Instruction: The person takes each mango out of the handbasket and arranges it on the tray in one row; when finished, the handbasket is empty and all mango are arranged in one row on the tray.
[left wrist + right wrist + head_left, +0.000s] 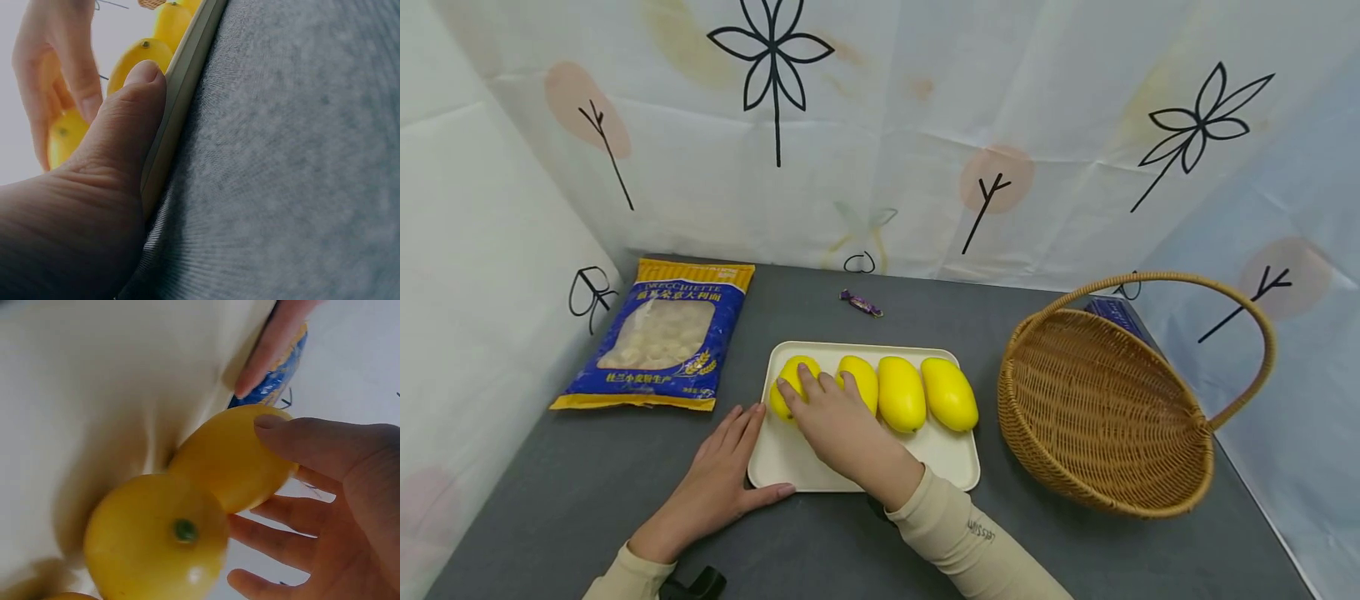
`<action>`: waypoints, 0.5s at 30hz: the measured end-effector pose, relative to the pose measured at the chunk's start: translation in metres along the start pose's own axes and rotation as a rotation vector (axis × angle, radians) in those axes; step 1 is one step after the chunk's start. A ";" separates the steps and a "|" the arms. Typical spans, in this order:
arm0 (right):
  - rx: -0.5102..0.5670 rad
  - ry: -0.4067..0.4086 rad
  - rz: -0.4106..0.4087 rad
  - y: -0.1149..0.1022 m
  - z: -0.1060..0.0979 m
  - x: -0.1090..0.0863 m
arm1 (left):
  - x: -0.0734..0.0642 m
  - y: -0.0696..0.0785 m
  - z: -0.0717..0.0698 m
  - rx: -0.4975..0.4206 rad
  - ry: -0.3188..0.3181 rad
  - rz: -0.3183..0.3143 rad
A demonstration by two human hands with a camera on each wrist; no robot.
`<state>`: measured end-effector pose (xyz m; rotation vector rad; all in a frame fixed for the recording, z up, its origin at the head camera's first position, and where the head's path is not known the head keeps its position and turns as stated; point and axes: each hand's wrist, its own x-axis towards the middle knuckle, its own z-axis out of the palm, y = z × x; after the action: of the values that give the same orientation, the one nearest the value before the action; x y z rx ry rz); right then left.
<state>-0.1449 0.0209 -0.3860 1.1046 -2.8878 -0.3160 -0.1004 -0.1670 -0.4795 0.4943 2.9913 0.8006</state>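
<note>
On a cream tray (936, 458) lie several yellow mangoes in a row, such as the mango (902, 394) third from the left. My right hand (842, 429) reaches over the tray and grips the leftmost mango (234, 456), thumb on one side and fingers on the other, as the right wrist view shows. Another mango (156, 540) sits right beside it. At the tray's near left corner, my left hand (718, 475) rests with fingers extended along the left edge. Its thumb (134, 100) lies against the near rim in the left wrist view.
A blue and yellow pasta bag (655, 333) lies at the left. Behind the tray is a small purple-wrapped candy (861, 303). To the right, a wicker basket (1105, 408) with a tall handle leans tilted, partly covering a dark blue package (1116, 315).
</note>
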 end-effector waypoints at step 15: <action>0.014 0.134 -0.052 0.002 0.017 -0.002 | 0.001 0.001 -0.001 0.000 -0.010 -0.011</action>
<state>-0.1460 0.0266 -0.4019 1.1566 -2.7533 -0.2148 -0.1013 -0.1662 -0.4785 0.4800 2.9820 0.7953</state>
